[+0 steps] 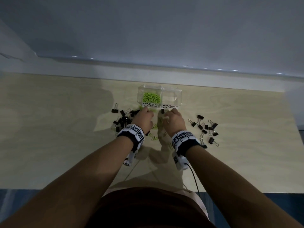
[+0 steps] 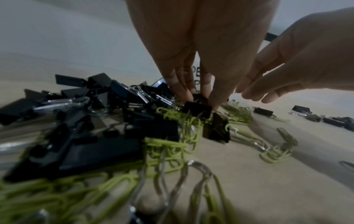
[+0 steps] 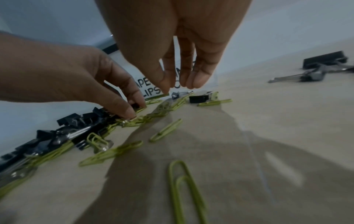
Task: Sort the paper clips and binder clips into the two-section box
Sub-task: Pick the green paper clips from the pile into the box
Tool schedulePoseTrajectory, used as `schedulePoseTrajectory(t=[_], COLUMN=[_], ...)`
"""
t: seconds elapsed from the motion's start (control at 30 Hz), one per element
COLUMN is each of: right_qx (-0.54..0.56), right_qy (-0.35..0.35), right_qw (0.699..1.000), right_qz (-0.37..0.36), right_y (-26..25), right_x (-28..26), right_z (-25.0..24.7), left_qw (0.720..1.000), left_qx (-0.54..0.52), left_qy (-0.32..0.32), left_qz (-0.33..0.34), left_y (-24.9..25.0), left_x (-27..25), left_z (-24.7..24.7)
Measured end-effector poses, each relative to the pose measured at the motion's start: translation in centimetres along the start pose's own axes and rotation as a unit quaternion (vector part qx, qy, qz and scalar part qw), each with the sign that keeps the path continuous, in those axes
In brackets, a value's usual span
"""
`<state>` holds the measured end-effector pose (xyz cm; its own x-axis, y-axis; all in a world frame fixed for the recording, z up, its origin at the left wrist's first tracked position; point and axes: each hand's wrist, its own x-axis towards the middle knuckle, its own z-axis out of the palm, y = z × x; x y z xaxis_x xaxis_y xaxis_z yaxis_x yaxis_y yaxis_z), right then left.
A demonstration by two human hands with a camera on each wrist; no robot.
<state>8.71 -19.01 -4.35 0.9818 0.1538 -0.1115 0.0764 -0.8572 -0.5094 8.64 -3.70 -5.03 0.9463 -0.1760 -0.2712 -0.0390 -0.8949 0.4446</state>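
A: Both forearms are reaching straight out over the tabletop, and both hands are hanging knuckles-up just in front of the box.

B: The left hand is pointing its fingers steeply down, bunched narrow, into the heap of binder clips. The left wrist view is showing the tips closing on one black clip at the heap's edge.

A: And the right hand?

B: It is hovering beside the left, fingers drooping and close together. The thumb tip is sitting right at something thin and green; whether it is pinching that, I cannot tell.

A: Where are the goods sitting?

B: Green paper clips are filling the box's left section, labelled PAPER CLIPS. The right section, labelled BINDER CLIPS, is looking clear, though its walls are see-through and hard to read. Loose paper clips are lying between and under the hands, and a second scatter of binders is lying well off to the right.

A: What is getting lost?

B: The hands are covering the lower edges of both labels, the wristbands are hiding clips beneath them, and the near clips in both wrist views are blurring out.
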Motion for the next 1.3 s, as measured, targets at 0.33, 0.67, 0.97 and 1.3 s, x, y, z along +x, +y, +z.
schedulePoseTrajectory(t=[0.33, 0.67, 0.97, 1.3], right_qx=[-0.143, -0.109, 0.157, -0.088], right_qy=[-0.099, -0.117, 0.107, 0.046], right_qw=[0.981, 0.981, 0.981, 0.995], right_qz=[-0.083, -0.108, 0.048, 0.031], right_y=[-1.2, -0.6, 4.5, 9.0], right_x=[1.9, 1.9, -0.2, -2.8], right_z=[0.3, -0.3, -3.3, -4.8], left_qw=[0.979, 0.994, 0.979, 0.992], left_qx=[-0.159, 0.013, 0.053, -0.11], left_qy=[0.123, 0.041, -0.153, -0.036], left_qz=[-0.043, 0.1, 0.127, 0.045], left_y=[-3.8, -3.5, -2.0, -3.1], left_x=[-2.1, -2.8, -2.4, -3.5], left_z=[-4.4, -3.0, -1.8, -2.3])
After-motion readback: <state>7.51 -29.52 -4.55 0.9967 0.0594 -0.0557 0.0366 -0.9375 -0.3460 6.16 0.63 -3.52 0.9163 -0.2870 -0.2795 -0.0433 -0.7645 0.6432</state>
